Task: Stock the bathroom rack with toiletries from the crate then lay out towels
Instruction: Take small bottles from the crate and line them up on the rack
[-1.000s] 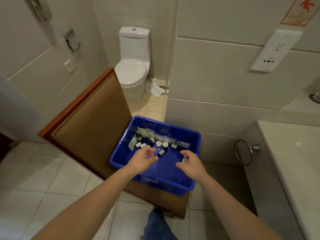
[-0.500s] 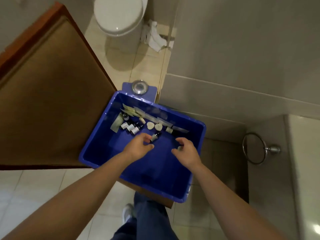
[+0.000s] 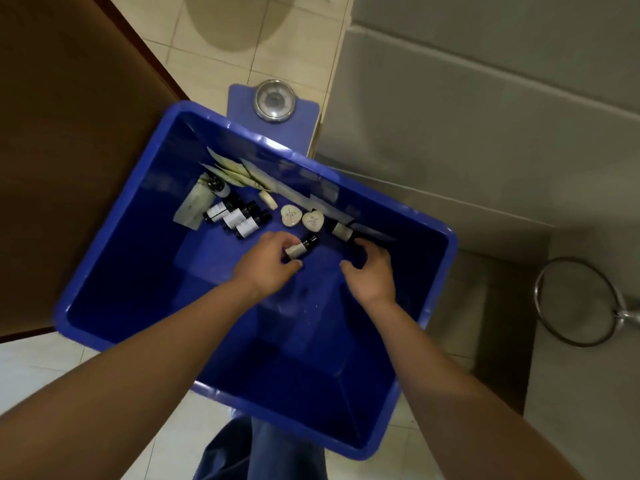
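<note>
**Q:** Head cam shot, where's the toiletry stuff sitting?

**A:** All inside the blue crate, bunched up at the far end. The near half is just bare blue plastic. There's a cluster of little dark bottles with white labels lying on their sides, two pale heart-shaped soaps touching each other, and a fan of flat pale sachets along the back wall.

**Q:** And the hands? Grabbing anything?

**A:** The left hand is down in the crate with its fingers and thumb curled in on a small dark bottle, pinching it at the labelled end just in front of the soaps. The right hand is beside it, fingers curled downward, tips close to another bottle. Honestly can't tell if it's got hold of anything, since the palm side is hidden.

**Q:** What else is around?

**A:** A brown wooden panel is on the crate's left. A round metal disc on a blue base pokes out past the far rim. There's a chrome towel ring on the tiled wall to the right, well away from the crate. The floor is beige tile, and a jeans leg shows below the near rim. Both forearms cross over the crate's near half.
</note>
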### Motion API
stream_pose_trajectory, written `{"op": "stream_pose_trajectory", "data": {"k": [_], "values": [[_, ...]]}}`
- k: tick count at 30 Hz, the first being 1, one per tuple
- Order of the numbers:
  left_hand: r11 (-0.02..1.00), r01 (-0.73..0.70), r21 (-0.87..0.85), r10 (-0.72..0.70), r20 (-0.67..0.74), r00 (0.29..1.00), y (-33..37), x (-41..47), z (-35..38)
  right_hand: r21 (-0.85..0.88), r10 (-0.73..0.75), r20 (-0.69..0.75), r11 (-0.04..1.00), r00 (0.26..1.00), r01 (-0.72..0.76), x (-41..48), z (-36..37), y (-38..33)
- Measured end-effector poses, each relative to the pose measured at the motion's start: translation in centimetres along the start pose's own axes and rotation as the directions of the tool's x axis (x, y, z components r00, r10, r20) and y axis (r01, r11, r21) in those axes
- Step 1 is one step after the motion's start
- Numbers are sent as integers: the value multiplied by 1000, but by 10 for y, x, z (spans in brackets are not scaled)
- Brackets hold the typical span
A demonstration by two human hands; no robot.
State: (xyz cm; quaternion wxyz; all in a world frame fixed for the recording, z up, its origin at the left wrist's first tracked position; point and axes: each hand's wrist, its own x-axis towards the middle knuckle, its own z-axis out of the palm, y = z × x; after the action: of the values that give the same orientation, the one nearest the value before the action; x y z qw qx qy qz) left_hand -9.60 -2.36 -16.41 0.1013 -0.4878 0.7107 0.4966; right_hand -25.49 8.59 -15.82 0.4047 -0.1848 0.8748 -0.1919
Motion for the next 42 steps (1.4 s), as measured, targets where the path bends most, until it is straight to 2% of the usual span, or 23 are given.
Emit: {"op": "stream_pose_trajectory", "data": {"k": [5, 11, 16, 24, 29, 33, 37, 42], "values": [[1000, -28, 5, 28, -56, 998, -7, 24, 22, 68, 11, -71, 998, 997, -6, 30, 21, 5], [996, -49, 80, 59, -127, 990, -16, 37, 37, -3, 1, -126, 1000, 992, -1, 45, 38, 8], [976, -89, 198, 116, -131, 985, -23, 40, 44, -49, 16, -218, 998, 976, -27, 45, 48, 13], [972, -67, 224, 102, -152, 983, -26, 42, 56, -108, 19, -207, 993, 978, -42, 42, 57, 20], [997, 2, 72, 3, -69, 998, -27, 39, 53, -117, 29, -178, 992, 984, -50, 31, 59, 17], [995, 55, -88, -58, -25, 998, -28, 23, 40, -55, 32, -112, 998, 993, -38, 13, 56, 14], [969, 89, -232, -96, -21, 995, -21, 0, 22, -49, -4, -53, 999, 999, 1, -12, 51, 5], [887, 166, -430, -163, 43, 986, 2, -40, -3, 116, -42, -34, 992, 999, 45, -54, 41, -9]]}}
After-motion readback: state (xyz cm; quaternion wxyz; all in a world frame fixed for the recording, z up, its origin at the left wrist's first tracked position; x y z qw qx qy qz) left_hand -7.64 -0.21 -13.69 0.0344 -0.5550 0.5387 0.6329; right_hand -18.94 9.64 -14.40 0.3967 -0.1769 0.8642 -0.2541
